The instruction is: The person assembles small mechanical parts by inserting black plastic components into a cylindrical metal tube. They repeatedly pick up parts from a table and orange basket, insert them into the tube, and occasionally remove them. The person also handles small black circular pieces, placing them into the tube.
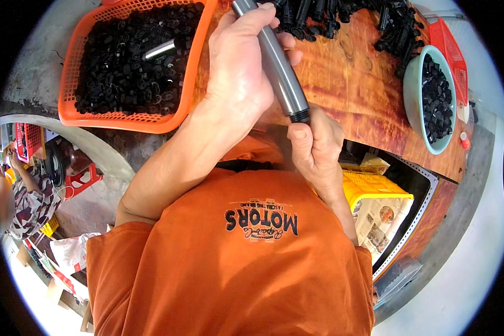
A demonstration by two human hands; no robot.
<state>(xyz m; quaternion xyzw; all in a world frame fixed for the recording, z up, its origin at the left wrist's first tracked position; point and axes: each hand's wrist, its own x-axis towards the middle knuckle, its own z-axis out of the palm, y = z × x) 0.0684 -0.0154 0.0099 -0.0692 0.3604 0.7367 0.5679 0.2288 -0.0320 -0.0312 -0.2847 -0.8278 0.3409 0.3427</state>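
Much open tabletop (353,84) right of tube (283,75)

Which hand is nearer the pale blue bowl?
Right. The right hand is left of the bowl, at the lower end of the metal tube; the left hand, gripping the tube higher, is farther left.

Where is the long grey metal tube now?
Right of the orange basket, at upper centre of the head view, the tube is in the left hand, its black threaded end at the right hand.
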